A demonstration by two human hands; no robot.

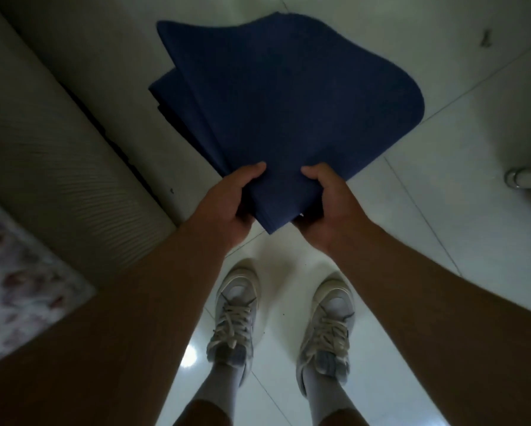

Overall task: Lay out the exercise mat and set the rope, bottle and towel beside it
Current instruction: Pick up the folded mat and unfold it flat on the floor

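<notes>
The dark blue folded cloth towel (289, 103) hangs in the air over the white tiled floor (442, 210), held by its near corner. The left hand (235, 201) grips the corner's left edge, thumb on top and fingers curled beneath, and the right hand (322, 204) grips the right edge the same way. The towel's far layers droop and fan apart.

Just to its left lies the pale grey-green ribbed foam exercise mat (58, 133), its dark long edge running along the floor. To set the towel down well, lower it flat onto the tiles close beside that edge without overlapping it. Keep the layers stacked and let go with both hands together.

White lace-up sneakers (235, 318) stand below the hands, and a flower-patterned cloth (18, 272) shows at the lower left. A small white object (522, 178) at the right border is too cut off to identify.
</notes>
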